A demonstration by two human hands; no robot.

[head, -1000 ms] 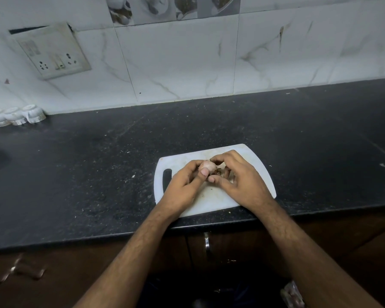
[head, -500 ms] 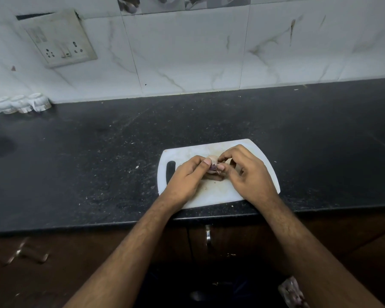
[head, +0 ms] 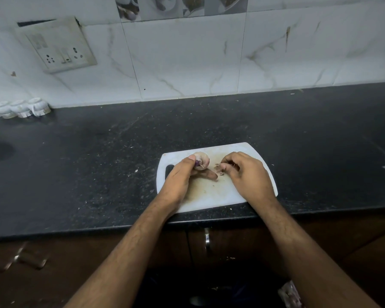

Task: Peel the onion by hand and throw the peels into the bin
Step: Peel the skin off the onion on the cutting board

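Note:
A small pale onion (head: 202,160) with a purple patch is held over the white cutting board (head: 211,194) by my left hand (head: 182,176), thumb on top and fingers beneath it. My right hand (head: 246,174) is a short way to the right of the onion, its fingers curled and pinching a thin brown peel scrap (head: 218,166). A few more peel bits (head: 220,173) lie on the board between the hands. No bin is visible.
The board sits at the front edge of a black speckled counter (head: 98,165). Small white jars (head: 20,108) stand at the back left under a wall socket (head: 58,44). Dark cabinet doors with a metal handle (head: 206,241) lie below the counter.
My hands were together on the onion; now the right hand has pulled away to the right with a peel scrap, while the left keeps the onion.

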